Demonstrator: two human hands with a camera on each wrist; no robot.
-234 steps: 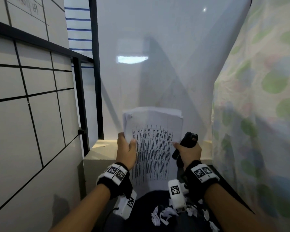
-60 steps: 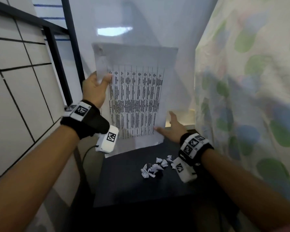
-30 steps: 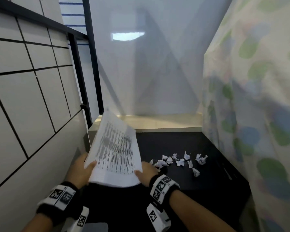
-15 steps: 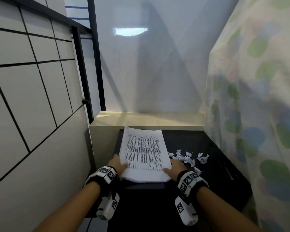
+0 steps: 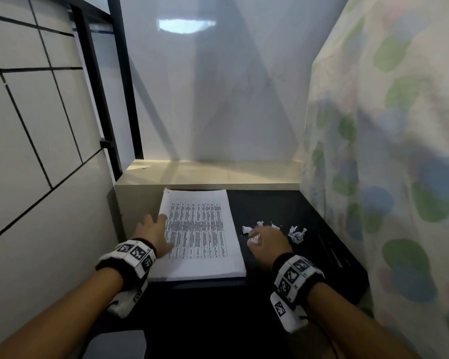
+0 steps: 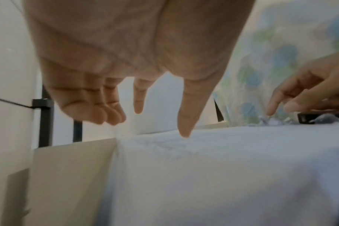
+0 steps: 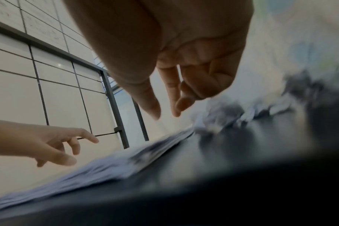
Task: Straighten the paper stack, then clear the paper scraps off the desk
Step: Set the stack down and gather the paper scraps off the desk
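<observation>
The printed paper stack (image 5: 200,237) lies flat on the left part of the black desk (image 5: 283,208), its far edge against the beige ledge. My left hand (image 5: 166,233) hovers at the stack's left edge with fingers spread. In the left wrist view the left hand (image 6: 145,125) is open and only the thumb tip meets the paper stack (image 6: 222,168). Several crumpled white paper scraps (image 5: 297,233) lie right of the stack. My right hand (image 5: 253,238) is over the nearest ones. In the right wrist view the right hand (image 7: 163,114) has thumb and forefinger apart, holding nothing, just short of the paper scraps (image 7: 222,116).
A floral curtain (image 5: 386,177) hangs close along the desk's right side. A tiled wall (image 5: 36,151) and a black metal frame (image 5: 109,99) close in on the left. The beige ledge (image 5: 213,174) and a white wall stand behind. A flat black object (image 6: 319,117) lies by the scraps.
Half a second ago both hands held the stack's near corners. Now both have let go; the left slid up its left edge and the right moved right onto the scraps.
</observation>
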